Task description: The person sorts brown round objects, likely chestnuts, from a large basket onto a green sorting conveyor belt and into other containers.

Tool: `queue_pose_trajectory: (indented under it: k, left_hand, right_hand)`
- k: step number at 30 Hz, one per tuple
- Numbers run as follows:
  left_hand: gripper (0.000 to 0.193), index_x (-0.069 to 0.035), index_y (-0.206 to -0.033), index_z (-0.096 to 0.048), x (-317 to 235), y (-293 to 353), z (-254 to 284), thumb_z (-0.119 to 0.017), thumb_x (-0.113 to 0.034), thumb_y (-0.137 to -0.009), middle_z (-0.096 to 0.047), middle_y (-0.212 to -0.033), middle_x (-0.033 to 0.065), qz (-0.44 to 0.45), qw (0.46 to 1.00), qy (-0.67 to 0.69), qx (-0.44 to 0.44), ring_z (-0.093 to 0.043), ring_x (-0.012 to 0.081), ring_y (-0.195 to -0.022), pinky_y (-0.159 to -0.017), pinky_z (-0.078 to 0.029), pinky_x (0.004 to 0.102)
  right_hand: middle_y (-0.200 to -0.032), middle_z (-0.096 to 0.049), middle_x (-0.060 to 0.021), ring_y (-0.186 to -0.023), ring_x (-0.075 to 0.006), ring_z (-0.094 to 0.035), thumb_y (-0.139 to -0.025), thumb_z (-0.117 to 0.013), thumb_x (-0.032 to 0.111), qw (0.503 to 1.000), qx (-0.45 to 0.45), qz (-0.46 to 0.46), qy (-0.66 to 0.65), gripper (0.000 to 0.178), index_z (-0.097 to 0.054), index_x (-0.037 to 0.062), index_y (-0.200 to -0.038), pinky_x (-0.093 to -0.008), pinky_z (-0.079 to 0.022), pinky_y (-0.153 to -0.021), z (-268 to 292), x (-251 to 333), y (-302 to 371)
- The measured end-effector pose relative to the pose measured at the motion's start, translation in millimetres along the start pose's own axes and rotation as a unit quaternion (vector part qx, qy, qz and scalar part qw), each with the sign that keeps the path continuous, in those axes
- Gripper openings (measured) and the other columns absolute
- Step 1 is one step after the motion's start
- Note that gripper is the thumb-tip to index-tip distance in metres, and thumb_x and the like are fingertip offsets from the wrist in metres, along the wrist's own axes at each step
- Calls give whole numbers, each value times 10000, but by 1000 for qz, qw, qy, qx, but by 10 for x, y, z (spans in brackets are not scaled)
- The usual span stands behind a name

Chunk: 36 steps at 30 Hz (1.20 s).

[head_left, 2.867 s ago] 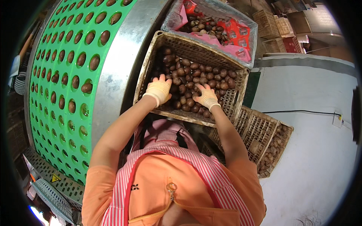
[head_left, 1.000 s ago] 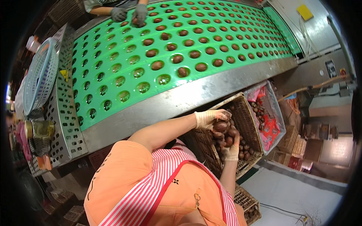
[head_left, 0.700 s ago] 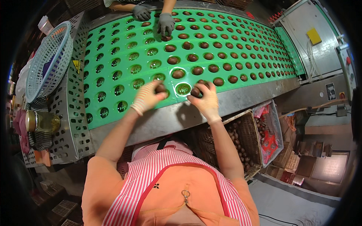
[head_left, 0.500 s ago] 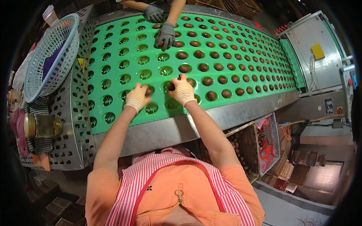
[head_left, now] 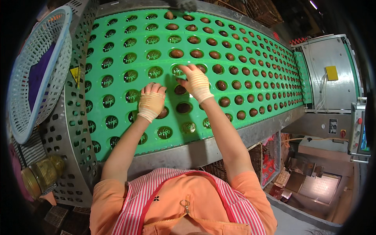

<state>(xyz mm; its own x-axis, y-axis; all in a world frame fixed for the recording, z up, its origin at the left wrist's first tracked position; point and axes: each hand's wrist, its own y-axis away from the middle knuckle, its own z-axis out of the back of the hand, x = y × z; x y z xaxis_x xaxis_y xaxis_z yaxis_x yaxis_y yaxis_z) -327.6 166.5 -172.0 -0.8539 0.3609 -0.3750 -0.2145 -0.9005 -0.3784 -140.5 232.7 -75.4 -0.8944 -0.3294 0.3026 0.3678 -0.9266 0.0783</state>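
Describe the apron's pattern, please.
Red and white stripes on the apron, best seen in the head view.

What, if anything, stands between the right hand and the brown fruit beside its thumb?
Nothing visible. The brown fruit shows just below the thumb of the right hand, with no object between them. The left hand is off to the left.

Around us the light is dim and the corners sink into black; at the upper right we see a thin bright strip light (head_left: 313,4) against the dark; beyond the far edge of the workplace we make out brown slatted crates (head_left: 266,11), stacked; at the lower right we find a pale rectangular panel (head_left: 322,188) with a bright glare; below it runs a pale grey surface (head_left: 291,219), floor or wall, we cannot tell; at the lower left, dark crates (head_left: 56,214) sit in shadow.
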Motion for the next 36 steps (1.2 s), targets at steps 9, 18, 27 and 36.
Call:
queue_pose_trajectory:
  k: [9,18,27,36]
  left_hand:
    - [237,-148,-1098,-632,35,60,-34,-576,-175,-869,-565,-1181,38,7,999,-32,-27,-502,274,-1173,-978,-410,453]
    - [229,-92,-1076,-649,56,-53,-194,-542,-155,-883,-606,-1170,99,-50,998,-24,7,-542,323,-1113,-972,-420,459]
    - [408,-77,-1304,-558,-437,75,-210,-549,-282,-952,-518,-1342,170,-142,989,-27,-43,-467,383,-1233,-1050,-365,493]
    - [419,-41,-1290,-559,-1712,131,-138,-635,-219,-919,-522,-1341,175,-180,978,103,2,-510,343,-1218,-995,-449,450]
  right_hand:
    - [-1462,-401,-179,-1356,-405,-362,-913,-572,360,980,-196,-1,13,609,-387,121,-1442,-598,-321,-1073,-552,-103,435]
    - [-1453,-421,-203,-1376,-411,-324,-878,-555,530,952,-89,-280,91,715,-450,0,-1346,-641,-190,-1125,-456,-770,2176]
    - [-1331,-508,-218,-1388,-421,-293,-910,-476,540,934,-258,-239,-58,664,-421,146,-1441,-595,-188,-1144,-669,-637,2547]
    - [-1262,-515,-234,-1169,-392,-521,-765,-700,348,773,-324,-522,-158,657,-520,36,-1314,-458,-444,-1002,-805,-1651,5347]
